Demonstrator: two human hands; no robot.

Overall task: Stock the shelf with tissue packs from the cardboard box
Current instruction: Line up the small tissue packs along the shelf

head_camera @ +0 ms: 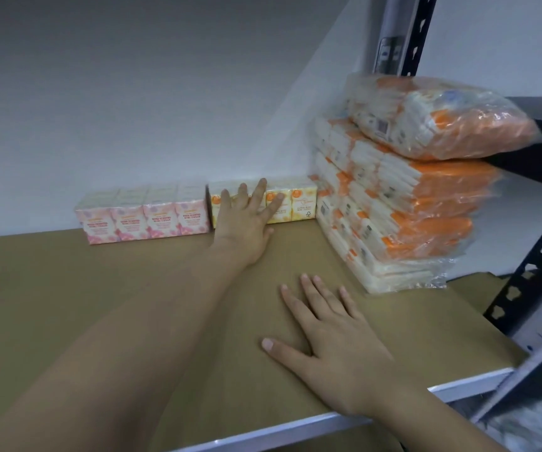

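Note:
A yellow tissue pack [299, 203] stands at the back of the brown shelf board [100, 288], against the white wall. My left hand [247, 220] reaches far in, its straight fingers pressing flat on the front of this yellow pack. To its left stands a pink tissue pack [142, 216], side by side with it. My right hand [325, 327] lies flat on the shelf board near the front edge, fingers spread, holding nothing. The cardboard box is not in view.
A tall stack of orange-and-white tissue bundles [400, 203] in clear wrap fills the shelf's right end, the top bundle tilted. A dark perforated metal upright [533, 262] stands at the right. The shelf's white front rim [295, 429] runs along the bottom.

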